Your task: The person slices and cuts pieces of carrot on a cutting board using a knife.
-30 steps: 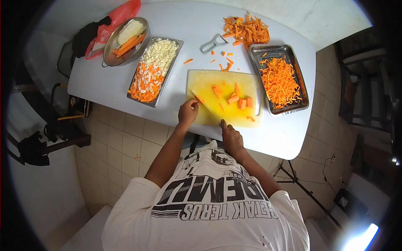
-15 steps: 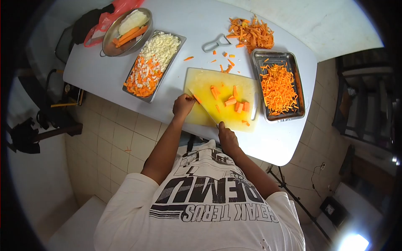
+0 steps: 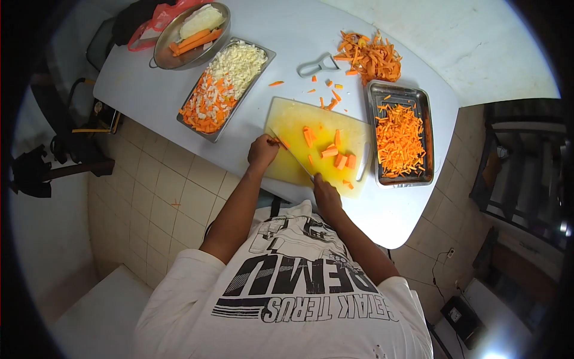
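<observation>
My right hand is closed round the handle of a knife, whose blade slants up and left over the yellow-stained cutting board. At the board's left edge, my left hand has its fingers pinched on a carrot piece by the blade; the piece is mostly hidden. A thin carrot slice lies beside the blade near the fingertips. Carrot chunks and a few slices rest on the middle and right of the board.
Right of the board is a metal tray of carrot sticks. Carrot peelings and a peeler lie behind. At left stand a tray of chopped cabbage and carrot and a metal bowl with whole carrots.
The camera view has turned and shifted, so the table appears tilted differently. Both hands keep their hold beside the board, with little visible movement of the knife.
</observation>
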`<action>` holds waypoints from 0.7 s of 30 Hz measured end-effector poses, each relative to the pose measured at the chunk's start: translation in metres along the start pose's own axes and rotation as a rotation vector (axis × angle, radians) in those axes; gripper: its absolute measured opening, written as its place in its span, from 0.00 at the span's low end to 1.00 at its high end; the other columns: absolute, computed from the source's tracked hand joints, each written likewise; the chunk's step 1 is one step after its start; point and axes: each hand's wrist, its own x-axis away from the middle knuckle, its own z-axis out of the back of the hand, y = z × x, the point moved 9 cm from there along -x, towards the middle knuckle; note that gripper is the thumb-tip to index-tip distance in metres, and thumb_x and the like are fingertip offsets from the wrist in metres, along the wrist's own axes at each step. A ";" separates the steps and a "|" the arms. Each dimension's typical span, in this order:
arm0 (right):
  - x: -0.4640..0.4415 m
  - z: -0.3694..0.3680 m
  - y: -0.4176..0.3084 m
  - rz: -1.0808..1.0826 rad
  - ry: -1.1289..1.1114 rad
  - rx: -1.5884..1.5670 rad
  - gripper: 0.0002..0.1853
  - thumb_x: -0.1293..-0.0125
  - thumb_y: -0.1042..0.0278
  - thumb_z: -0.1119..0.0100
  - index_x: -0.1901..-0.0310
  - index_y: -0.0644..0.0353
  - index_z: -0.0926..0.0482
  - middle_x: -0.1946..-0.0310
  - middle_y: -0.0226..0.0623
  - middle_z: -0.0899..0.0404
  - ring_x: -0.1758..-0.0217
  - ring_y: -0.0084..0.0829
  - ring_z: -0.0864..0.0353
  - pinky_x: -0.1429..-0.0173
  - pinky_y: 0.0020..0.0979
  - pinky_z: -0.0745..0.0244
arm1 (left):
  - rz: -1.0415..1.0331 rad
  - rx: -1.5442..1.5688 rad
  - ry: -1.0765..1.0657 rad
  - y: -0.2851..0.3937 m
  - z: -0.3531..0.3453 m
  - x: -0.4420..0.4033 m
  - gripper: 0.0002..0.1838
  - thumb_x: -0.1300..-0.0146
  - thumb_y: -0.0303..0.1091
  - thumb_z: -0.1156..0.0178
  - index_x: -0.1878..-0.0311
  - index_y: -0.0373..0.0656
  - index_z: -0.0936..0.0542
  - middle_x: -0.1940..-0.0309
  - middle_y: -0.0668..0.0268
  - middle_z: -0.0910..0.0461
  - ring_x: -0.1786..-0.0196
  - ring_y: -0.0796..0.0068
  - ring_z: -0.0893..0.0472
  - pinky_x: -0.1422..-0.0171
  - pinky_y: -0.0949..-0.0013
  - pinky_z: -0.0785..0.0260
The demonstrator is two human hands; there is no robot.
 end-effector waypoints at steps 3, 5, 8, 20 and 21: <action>0.022 0.013 0.016 0.000 -0.033 0.023 0.05 0.31 0.73 0.54 0.56 0.62 0.36 0.78 0.51 0.23 0.73 0.53 0.20 0.68 0.50 0.25 | -0.013 0.047 0.010 -0.001 0.000 0.003 0.13 0.42 0.43 0.33 0.61 0.44 0.17 0.63 0.62 0.14 0.56 0.61 0.16 0.52 0.60 0.25; 0.021 0.015 0.020 -0.052 -0.091 0.049 0.05 0.31 0.73 0.54 0.57 0.62 0.36 0.78 0.52 0.23 0.73 0.55 0.20 0.68 0.51 0.25 | -0.030 0.072 0.025 -0.002 0.000 0.004 0.14 0.42 0.44 0.33 0.61 0.44 0.17 0.64 0.61 0.15 0.56 0.61 0.15 0.52 0.60 0.25; 0.011 0.021 0.004 -0.027 -0.082 0.010 0.04 0.31 0.73 0.55 0.58 0.62 0.36 0.77 0.54 0.22 0.72 0.57 0.20 0.68 0.52 0.25 | -0.055 0.091 0.052 -0.003 0.000 0.008 0.15 0.42 0.44 0.32 0.61 0.43 0.17 0.64 0.61 0.15 0.57 0.61 0.15 0.53 0.61 0.25; -0.003 0.004 -0.009 -0.039 -0.129 0.004 0.06 0.27 0.68 0.57 0.57 0.60 0.36 0.75 0.53 0.21 0.71 0.56 0.19 0.67 0.53 0.24 | -0.118 0.129 0.080 -0.005 -0.002 0.009 0.14 0.41 0.41 0.32 0.60 0.40 0.17 0.66 0.59 0.15 0.62 0.64 0.15 0.56 0.64 0.25; -0.003 0.006 -0.011 -0.037 -0.130 0.001 0.06 0.27 0.68 0.57 0.57 0.60 0.36 0.75 0.54 0.21 0.71 0.56 0.18 0.66 0.53 0.24 | -0.124 0.141 0.077 -0.005 -0.002 0.010 0.13 0.41 0.41 0.33 0.60 0.41 0.17 0.66 0.59 0.15 0.63 0.64 0.16 0.56 0.65 0.26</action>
